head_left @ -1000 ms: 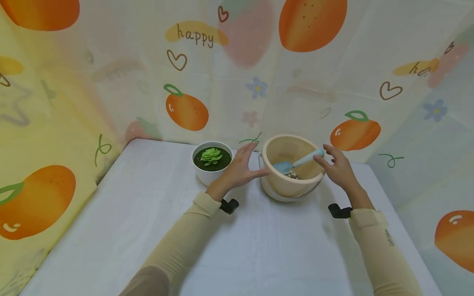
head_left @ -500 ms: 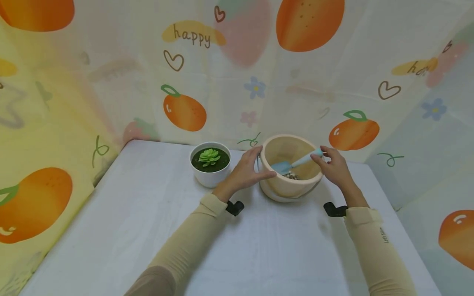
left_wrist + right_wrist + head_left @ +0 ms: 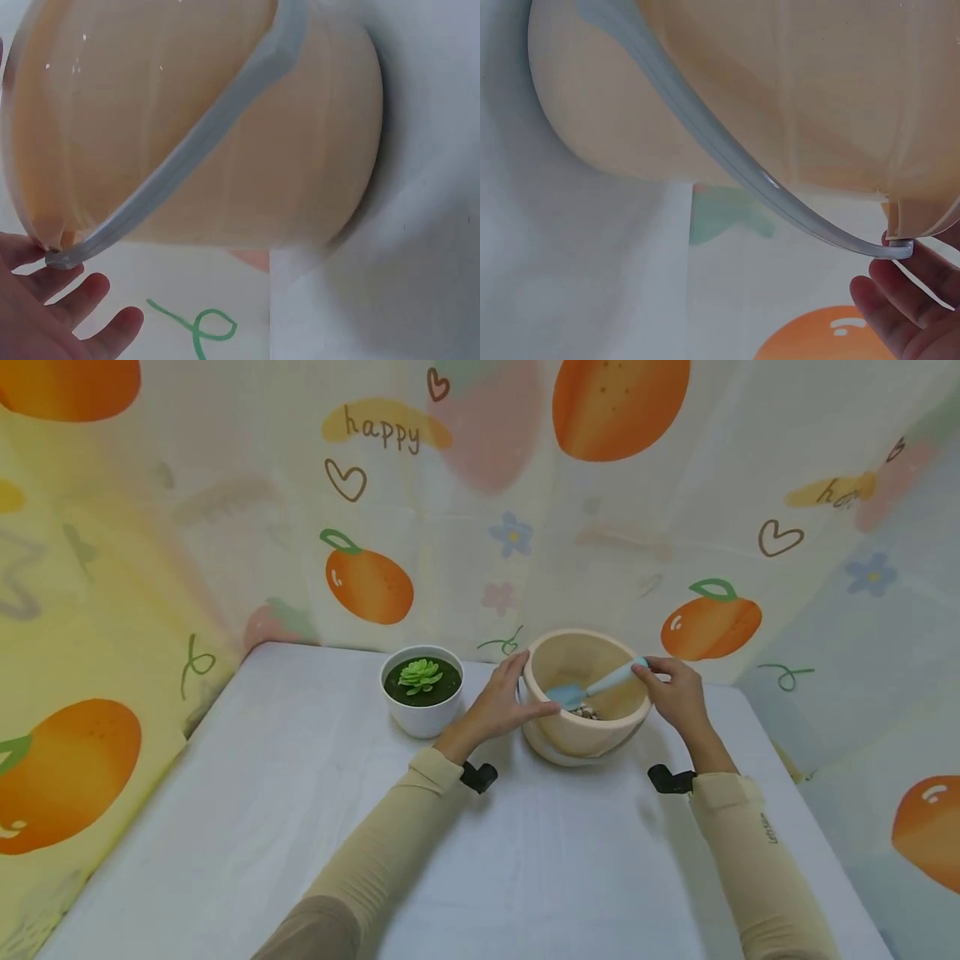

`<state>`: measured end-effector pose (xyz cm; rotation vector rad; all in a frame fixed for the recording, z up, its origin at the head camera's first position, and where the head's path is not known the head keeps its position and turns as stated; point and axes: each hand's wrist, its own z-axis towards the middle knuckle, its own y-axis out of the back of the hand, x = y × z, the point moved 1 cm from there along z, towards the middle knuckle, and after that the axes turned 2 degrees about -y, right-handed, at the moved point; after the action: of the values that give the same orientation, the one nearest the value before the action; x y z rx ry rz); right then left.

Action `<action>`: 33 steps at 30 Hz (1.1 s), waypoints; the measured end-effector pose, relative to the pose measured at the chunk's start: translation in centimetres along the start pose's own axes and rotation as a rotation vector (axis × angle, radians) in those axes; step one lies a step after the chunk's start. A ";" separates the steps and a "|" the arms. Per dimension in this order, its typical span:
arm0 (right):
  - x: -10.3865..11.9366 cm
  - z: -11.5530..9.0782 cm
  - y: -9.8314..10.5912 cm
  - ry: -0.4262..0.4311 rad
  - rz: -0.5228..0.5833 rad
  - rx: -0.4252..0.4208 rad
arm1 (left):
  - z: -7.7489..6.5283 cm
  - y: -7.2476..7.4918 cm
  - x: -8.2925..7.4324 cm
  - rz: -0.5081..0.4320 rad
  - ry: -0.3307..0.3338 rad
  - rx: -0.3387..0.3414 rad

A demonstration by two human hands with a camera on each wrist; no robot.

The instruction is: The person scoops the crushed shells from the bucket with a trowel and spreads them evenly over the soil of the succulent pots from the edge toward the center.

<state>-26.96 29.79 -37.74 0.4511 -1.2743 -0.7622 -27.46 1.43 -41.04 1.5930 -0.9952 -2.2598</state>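
A peach-coloured bucket stands upright on the table, its grey handle hanging down the front. Inside it leans a light-blue trowel, its grip on the right rim and its blade over small pebbles. My left hand holds the bucket's left rim, thumb along the front edge and fingers at the side. My right hand holds the right rim beside the trowel's end, with the thumb at the trowel. In both wrist views, fingers touch the bucket near the handle's pivots.
A white pot with a green succulent stands left of the bucket, close to my left wrist. A white cloth covers the table. Behind the bucket hangs a fruit-patterned curtain.
My left hand has moved right onto the bucket's rim. My right hand has closed in on the right rim and the trowel's end. The bucket stays in place.
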 end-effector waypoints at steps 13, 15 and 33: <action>1.5 0.7 -0.6 0.134 -0.031 -0.043 | 0.5 0.7 0.3 -0.009 0.031 0.012; 1.5 0.6 -0.8 0.153 -0.037 -0.053 | 0.4 0.6 0.4 -0.021 0.032 0.016; 4.3 0.8 -1.7 0.133 0.000 -0.049 | 0.3 0.0 0.3 -0.029 -0.022 0.004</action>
<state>-27.73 25.58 -35.82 0.4543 -1.1294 -0.7500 -27.87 1.46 -41.20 1.5978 -0.9883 -2.3003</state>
